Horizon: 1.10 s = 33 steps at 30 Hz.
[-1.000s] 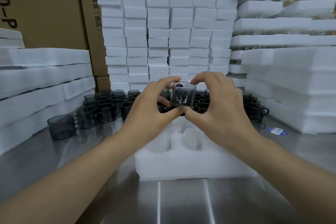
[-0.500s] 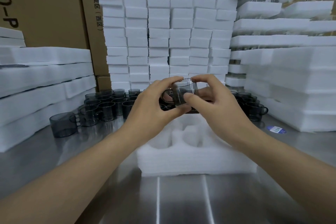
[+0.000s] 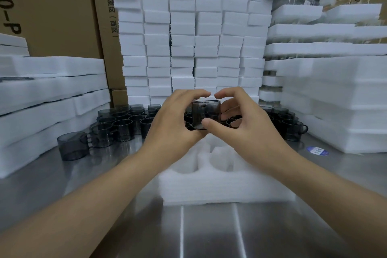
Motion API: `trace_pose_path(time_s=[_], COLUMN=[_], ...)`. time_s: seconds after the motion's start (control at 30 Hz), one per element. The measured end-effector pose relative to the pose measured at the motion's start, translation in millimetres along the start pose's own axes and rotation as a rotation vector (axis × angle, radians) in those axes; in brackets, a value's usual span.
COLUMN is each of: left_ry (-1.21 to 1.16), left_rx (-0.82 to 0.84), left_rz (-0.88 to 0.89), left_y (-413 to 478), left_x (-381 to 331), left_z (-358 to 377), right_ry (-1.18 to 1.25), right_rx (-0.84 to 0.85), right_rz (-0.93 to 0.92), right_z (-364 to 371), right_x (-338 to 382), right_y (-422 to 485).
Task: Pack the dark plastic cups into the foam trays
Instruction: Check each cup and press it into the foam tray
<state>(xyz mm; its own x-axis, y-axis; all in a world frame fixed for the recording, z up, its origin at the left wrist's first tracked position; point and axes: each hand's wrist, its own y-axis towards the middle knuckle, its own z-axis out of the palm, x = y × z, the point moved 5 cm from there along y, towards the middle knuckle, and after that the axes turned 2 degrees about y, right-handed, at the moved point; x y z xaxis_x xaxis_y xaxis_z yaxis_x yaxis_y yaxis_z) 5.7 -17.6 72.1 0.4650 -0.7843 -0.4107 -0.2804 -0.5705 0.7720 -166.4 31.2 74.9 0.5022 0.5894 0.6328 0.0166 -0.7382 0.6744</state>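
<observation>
One second on, the big things on the bench [image 3: 209, 236] have not shifted. The foam tray [image 3: 226, 186] sits mid-bench as before, and the pockets that show hold no cup. Left hand [image 3: 178, 123] and right hand [image 3: 247, 132] both curl round one dark cup [image 3: 207, 111], held in the air over the tray's far edge.

The change is in the grip. The thumbs were meeting under the cup; now the right thumb presses its near wall and the left thumb sits at its lower left side. The forefingers arch over the top, tips nearly touching. The cup has been turned in the fingers, likely to check it or line it up. Handle direction: cannot tell. Judged from this, the tray is not started and the first cup goes in next.

Room: the bench is walled in on three sides.
- Back: cardboard boxes [image 3: 52, 6] with a wall of foam blocks [image 3: 182, 48] in front of them.
- Left edge: left foam stacks [image 3: 52, 94].
- Right edge: right foam stacks [image 3: 335, 90].
- Near edge: open steel shows between it and the tray.

Loose cups crowd the far side behind the tray, a left cluster [image 3: 125, 119] and a right cluster [image 3: 291, 125] close to the right stacks. A lone cup [image 3: 73, 145] stands near the left stacks. Straight down into a pocket looks open; a sideways sweep could knock cups. A small blue sticker [image 3: 317, 151] lies right of the tray.
</observation>
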Motion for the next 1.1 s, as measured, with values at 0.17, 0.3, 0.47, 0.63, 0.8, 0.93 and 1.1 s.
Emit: trace_pose_path(time_s=[0.17,0.3,0.47,0.63,0.8,0.93,1.1], left_ry=[0.029,-0.081,-0.068,0.016,0.19,0.314,0.362], left_rx=[-0.012,0.068,0.113,0.317,0.386,0.373,0.351], left_rz=[0.006,-0.031,-0.069,-0.227,-0.307,-0.347,-0.352], left_y=[1.1,-0.9,-1.3,-4.6,-5.7,-4.7,-3.0], left_x=[-1.4,1.7,4.8,13.1,15.2,14.9,14.9], left_z=[-0.2,3.9,6.6,15.1,12.4,7.0,4.9], right_ry=[-0.023,0.055,0.128,0.155,0.129,0.054,-0.015], right_rx=[-0.012,0.03,0.09,-0.003,-0.004,0.035,0.091], right_rz=[-0.017,0.051,0.121,0.22,0.295,0.246,0.186], right_z=[-1.2,-1.8,-20.1,-47.7,-52.5,-45.5,-34.9], right_x=[2.7,4.8,-2.7,-23.2,-43.3,-41.2,-40.1], right_y=[-0.7,2.0,13.1,22.9,24.0,19.9,18.3])
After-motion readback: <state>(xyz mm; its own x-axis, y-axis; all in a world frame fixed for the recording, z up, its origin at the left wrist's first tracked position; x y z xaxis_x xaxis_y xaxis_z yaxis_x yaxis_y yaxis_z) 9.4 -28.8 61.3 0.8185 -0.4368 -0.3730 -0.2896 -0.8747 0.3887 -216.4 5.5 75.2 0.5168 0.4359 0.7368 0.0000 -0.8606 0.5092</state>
